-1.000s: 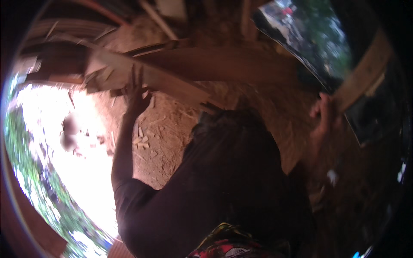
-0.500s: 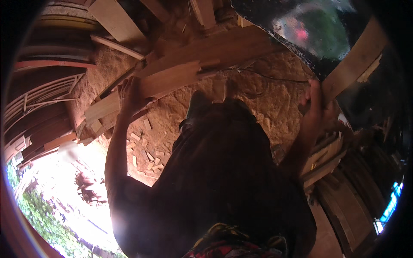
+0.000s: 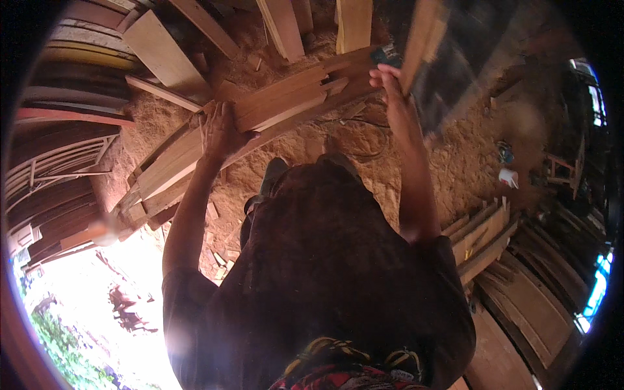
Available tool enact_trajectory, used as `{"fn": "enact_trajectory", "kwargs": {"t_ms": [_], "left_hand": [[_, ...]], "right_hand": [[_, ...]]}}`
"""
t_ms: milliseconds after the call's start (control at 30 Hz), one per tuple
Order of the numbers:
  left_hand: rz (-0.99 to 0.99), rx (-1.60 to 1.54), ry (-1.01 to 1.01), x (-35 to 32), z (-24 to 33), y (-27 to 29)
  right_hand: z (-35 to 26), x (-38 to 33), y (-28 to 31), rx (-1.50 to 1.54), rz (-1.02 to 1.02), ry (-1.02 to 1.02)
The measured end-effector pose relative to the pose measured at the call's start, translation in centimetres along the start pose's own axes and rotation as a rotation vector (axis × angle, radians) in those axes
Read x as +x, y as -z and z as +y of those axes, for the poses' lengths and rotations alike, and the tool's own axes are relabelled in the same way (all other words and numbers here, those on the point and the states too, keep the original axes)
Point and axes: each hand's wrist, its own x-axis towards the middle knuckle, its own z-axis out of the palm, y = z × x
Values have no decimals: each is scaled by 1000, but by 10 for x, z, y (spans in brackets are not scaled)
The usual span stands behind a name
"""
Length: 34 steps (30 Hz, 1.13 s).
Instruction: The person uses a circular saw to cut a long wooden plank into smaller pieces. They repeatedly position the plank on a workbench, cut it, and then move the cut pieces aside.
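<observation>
above sawdust floor (image 3: 455, 162): left hand (image 3: 221, 130) gripping long plank (image 3: 273, 110); right hand (image 3: 390, 81) clasping upright board (image 3: 422, 39). risk: plank likely slips, one-handed hold off-centre.

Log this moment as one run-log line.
left hand: gripping plank stack | right hand: at far end, against blurred board | ground: sawdust floor, loose boards around
</observation>
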Motion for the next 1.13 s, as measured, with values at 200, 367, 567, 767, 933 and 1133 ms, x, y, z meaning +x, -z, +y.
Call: {"fn": "enact_trajectory", "kwargs": {"t_ms": [200,367,567,767,933,1133], "left_hand": [[49,17,-87,-6,-15,7],[60,17,-37,-26,-37,6],[65,16,35,-30,-43,3],[71,-11,-18,-22,-37,2],[-8,-216,-24,29,23,-12],[-350,-247,163,102,120,4]], "right_hand": [[78,68,-29,-831,-74,164],[96,86,-34,-789,-50,124],[83,67,-48,-578,-130,-102],[108,72,-43,-455,-114,3],[109,81,-50,-559,-90,-113],[122,86,-51,-654,-7,130]]}}
